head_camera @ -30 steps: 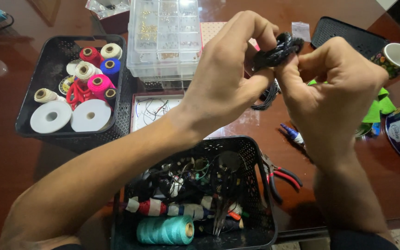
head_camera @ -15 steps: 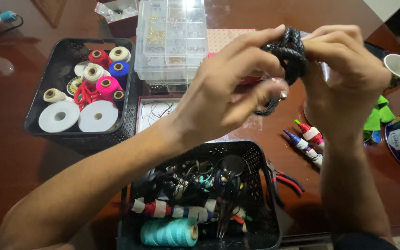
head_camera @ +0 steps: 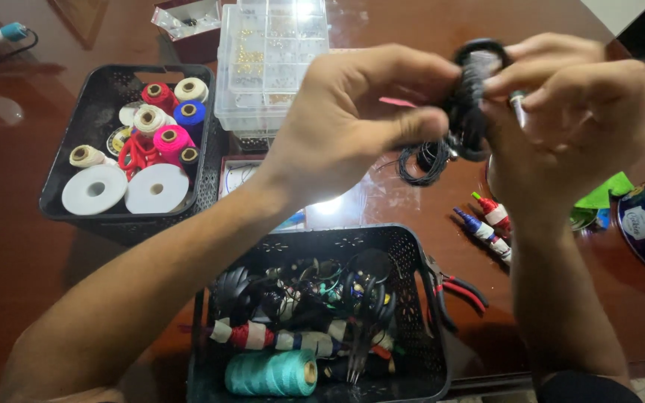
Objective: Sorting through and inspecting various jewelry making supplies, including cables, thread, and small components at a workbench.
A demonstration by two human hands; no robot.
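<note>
Brown table (head_camera: 9, 246); black cord bundle (head_camera: 472, 97) pinched btwn hands, prob. bracelet.

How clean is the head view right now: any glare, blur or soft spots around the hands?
Head view: overhead light glares on the clear bead organiser and on the glossy table; left hand, right hand and black cord bundle look slightly motion-softened; both baskets read sharp.

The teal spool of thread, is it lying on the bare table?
No, the teal spool of thread lies inside the near black basket, at its front among other cords and tools.
</note>
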